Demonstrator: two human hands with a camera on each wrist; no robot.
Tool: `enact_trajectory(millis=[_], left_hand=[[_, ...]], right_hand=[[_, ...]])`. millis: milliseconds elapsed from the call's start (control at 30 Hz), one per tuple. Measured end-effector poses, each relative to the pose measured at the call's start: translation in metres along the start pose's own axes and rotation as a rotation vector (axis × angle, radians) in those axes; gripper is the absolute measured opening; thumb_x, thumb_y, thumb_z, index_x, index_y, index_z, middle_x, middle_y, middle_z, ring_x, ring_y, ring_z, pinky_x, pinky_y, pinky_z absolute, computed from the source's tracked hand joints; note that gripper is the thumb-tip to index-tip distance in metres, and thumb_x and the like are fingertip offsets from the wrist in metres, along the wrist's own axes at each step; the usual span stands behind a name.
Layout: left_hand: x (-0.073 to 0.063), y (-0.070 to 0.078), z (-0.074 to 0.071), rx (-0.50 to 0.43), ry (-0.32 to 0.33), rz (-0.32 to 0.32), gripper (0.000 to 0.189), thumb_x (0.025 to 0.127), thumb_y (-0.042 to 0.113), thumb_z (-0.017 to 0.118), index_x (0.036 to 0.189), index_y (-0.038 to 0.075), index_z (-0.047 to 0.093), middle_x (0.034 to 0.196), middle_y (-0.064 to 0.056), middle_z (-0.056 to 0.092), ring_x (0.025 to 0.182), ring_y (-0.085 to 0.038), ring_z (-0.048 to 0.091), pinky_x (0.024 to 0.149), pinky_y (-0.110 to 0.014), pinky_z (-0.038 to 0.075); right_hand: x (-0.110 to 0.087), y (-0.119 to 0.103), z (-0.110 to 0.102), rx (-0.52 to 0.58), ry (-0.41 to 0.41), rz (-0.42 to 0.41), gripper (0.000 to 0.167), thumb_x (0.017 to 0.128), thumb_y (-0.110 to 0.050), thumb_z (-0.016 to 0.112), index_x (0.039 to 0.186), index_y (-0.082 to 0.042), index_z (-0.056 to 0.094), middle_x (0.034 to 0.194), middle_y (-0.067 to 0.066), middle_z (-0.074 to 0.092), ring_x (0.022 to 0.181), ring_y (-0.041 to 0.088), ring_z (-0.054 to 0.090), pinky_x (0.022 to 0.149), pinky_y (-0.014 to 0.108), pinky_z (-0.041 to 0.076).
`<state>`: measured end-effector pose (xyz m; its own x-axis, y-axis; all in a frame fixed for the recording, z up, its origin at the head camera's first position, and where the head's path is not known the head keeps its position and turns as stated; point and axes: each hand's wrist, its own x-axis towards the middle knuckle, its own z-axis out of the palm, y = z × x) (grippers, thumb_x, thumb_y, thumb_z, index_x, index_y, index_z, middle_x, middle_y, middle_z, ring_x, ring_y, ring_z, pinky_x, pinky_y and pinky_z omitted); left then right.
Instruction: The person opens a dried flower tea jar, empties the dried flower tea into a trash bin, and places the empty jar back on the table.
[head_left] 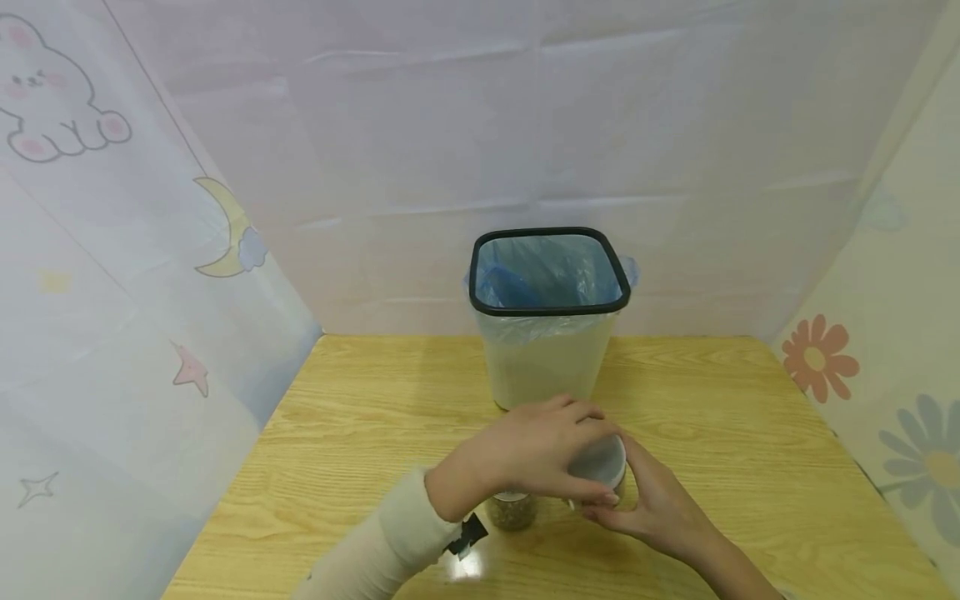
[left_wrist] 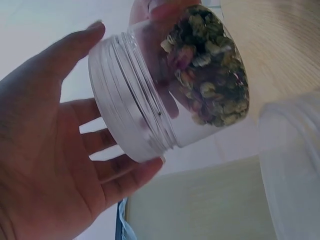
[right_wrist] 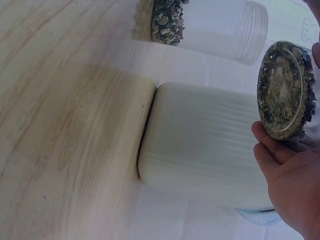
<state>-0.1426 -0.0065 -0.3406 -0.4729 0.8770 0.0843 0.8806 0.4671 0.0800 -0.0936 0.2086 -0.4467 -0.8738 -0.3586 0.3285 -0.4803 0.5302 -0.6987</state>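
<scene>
From my end, I see the bin (head_left: 551,362) standing at the back of the table (head_left: 360,442), a bag (head_left: 585,267) lining it and a hanging cloth (head_left: 450,133) behind. In front of the bin, a closed jar (head_left: 602,463) sits between the left hand (head_left: 542,448) and the right hand (head_left: 662,505), dried flowers (left_wrist: 215,75) inside it. To that jar's left, I have a second jar (head_left: 512,514) on the table, also before the bin.

A bin (head_left: 543,358) stands on the desk (head_left: 352,417) at the head view's centre; a printed bear (head_left: 54,92) sits at upper left, a moon (head_left: 236,220) at middle left, a red flower (head_left: 816,358) at right.
</scene>
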Motion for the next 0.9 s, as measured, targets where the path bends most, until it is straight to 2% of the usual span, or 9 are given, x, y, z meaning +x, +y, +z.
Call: enact_trajectory(millis=[167,333,433,600,733,900], left_hand=[[0.000,0.007,0.002,0.075,0.007,-0.059,0.070,0.091,0.073,0.053,0.146,0.030,0.051,0.139,0.003,0.055,0.124,-0.016,0.054,0.085,-0.028,0.056],[-0.002,0.007,0.001,0.077,0.017,-0.051,0.073,0.091,0.074,0.053,0.147,0.029,0.050,0.145,0.002,0.051,0.128,-0.018,0.053,0.092,-0.031,0.055],[-0.001,0.002,-0.001,0.034,0.005,0.005,0.075,0.090,0.072,0.057,0.150,0.028,0.047,0.154,0.000,0.044,0.135,-0.019,0.048,0.104,-0.033,0.049],[0.000,-0.011,-0.004,-0.081,-0.047,0.127,0.078,0.089,0.062,0.068,0.154,0.027,0.041,0.162,0.000,0.033,0.145,-0.018,0.036,0.118,-0.029,0.032],[0.001,-0.020,-0.004,-0.167,-0.090,0.161,0.083,0.087,0.058,0.073,0.156,0.027,0.037,0.163,0.001,0.028,0.147,-0.014,0.029,0.120,-0.026,0.025],[0.001,-0.023,-0.004,-0.192,-0.112,0.176,0.085,0.087,0.058,0.073,0.157,0.027,0.037,0.163,0.002,0.029,0.146,-0.012,0.029,0.118,-0.024,0.026]], right_hand=[[0.001,-0.001,0.001,-0.008,0.011,-0.012,0.092,0.080,-0.035,0.088,0.154,-0.030,0.035,0.130,-0.014,0.059,0.109,0.007,0.060,0.089,0.033,0.055],[0.001,-0.001,0.001,-0.024,0.021,-0.012,0.093,0.079,-0.035,0.089,0.154,-0.030,0.035,0.130,-0.013,0.059,0.110,0.008,0.061,0.089,0.035,0.055],[0.000,-0.001,0.002,-0.052,0.031,-0.015,0.095,0.077,-0.036,0.090,0.154,-0.026,0.035,0.132,-0.008,0.060,0.110,0.011,0.062,0.088,0.035,0.056],[-0.002,-0.001,0.003,-0.107,0.053,-0.036,0.094,0.074,-0.035,0.092,0.151,-0.020,0.039,0.131,-0.005,0.061,0.112,0.013,0.062,0.087,0.037,0.058],[-0.002,-0.002,0.003,-0.118,0.057,-0.023,0.092,0.074,-0.037,0.092,0.149,-0.022,0.040,0.132,-0.008,0.060,0.114,0.012,0.061,0.088,0.039,0.057],[-0.001,-0.002,0.002,-0.111,0.052,-0.008,0.095,0.075,-0.039,0.091,0.153,-0.024,0.037,0.134,-0.007,0.059,0.114,0.012,0.060,0.089,0.038,0.056]])
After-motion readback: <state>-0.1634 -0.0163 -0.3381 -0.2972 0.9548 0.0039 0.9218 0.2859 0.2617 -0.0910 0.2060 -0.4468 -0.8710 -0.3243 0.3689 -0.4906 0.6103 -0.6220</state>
